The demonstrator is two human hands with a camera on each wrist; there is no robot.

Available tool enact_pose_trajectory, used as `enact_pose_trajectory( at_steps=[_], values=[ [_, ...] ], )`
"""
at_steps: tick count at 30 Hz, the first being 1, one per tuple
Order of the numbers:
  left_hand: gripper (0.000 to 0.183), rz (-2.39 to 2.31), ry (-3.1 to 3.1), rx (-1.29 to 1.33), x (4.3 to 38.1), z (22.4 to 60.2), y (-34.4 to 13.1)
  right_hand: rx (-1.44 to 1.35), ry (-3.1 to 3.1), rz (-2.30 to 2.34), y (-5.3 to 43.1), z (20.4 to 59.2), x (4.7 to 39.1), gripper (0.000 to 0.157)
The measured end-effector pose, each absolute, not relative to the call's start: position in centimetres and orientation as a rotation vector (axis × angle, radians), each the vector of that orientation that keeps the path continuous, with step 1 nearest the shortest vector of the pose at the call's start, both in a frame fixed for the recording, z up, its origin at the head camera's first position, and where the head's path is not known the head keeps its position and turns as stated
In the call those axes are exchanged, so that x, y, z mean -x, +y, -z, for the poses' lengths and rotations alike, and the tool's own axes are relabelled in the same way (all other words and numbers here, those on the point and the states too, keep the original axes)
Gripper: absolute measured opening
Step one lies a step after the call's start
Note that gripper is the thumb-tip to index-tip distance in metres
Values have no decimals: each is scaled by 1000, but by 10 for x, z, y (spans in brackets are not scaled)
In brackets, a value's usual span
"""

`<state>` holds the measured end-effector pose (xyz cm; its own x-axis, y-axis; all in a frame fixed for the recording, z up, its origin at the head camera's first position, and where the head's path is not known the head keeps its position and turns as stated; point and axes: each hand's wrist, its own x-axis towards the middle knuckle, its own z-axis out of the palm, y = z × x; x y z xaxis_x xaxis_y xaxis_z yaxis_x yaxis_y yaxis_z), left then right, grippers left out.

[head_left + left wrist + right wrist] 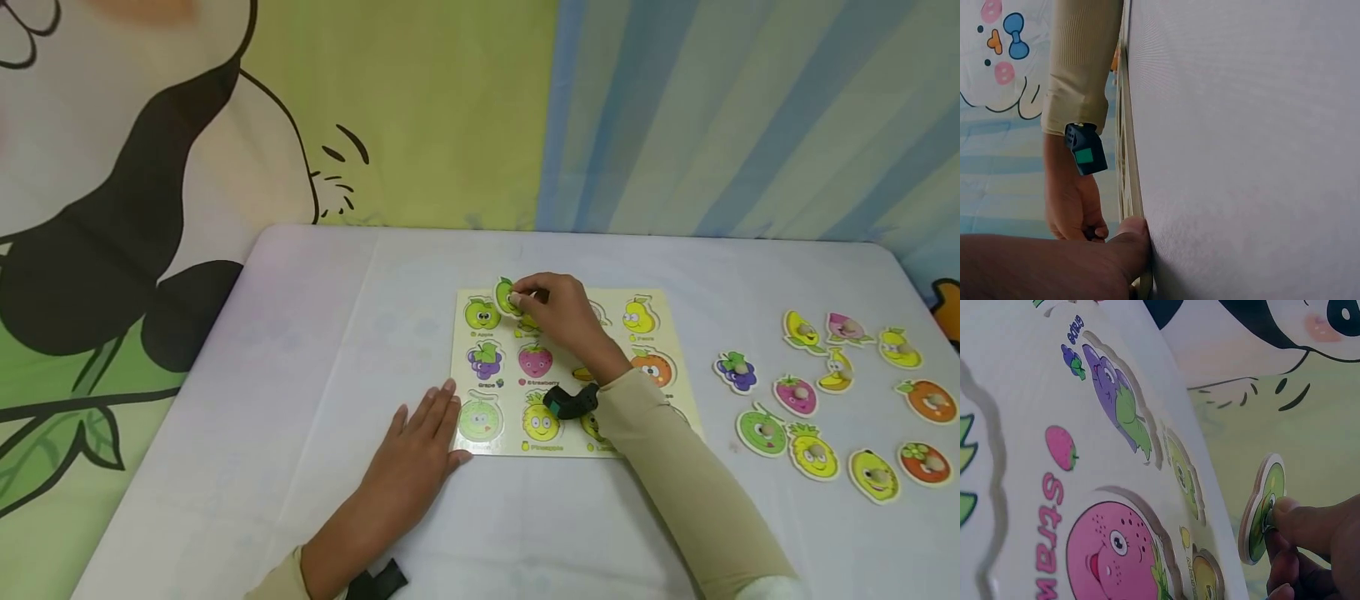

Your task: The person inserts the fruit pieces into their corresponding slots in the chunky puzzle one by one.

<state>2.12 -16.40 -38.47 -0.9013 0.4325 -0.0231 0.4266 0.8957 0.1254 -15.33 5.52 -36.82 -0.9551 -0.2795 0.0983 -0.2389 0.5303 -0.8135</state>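
My right hand (pixel 562 315) pinches a green fruit-shaped puzzle piece (pixel 504 293) by its knob, above the top-left part of the fruit puzzle board (pixel 513 427). In the right wrist view the wooden piece (pixel 1261 509) is raised off the board and stands nearly on edge between thumb and fingers. Printed fruit recesses, such as the strawberry (pixel 1113 553) and the grape (pixel 1107 384), show on the board. My left hand (pixel 416 450) lies with straight fingers at the board's lower left corner, its thumb (pixel 1134 228) along the edge.
Several loose knobbed fruit pieces lie on the white table (pixel 300 375) to the right of the board, among them grapes (pixel 735 372), a pineapple (pixel 813 452), an orange (pixel 928 402) and a tomato (pixel 924 463). A cartoon-printed cloth (pixel 420 108) hangs behind the table.
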Motion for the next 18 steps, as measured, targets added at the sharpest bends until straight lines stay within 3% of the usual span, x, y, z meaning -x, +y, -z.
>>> enact_pose_trajectory(
  at_steps=[18],
  values=[
    [70,-151,2989,-660,-21,384,-164,484,2626,1438,30,383,159,14]
  ],
)
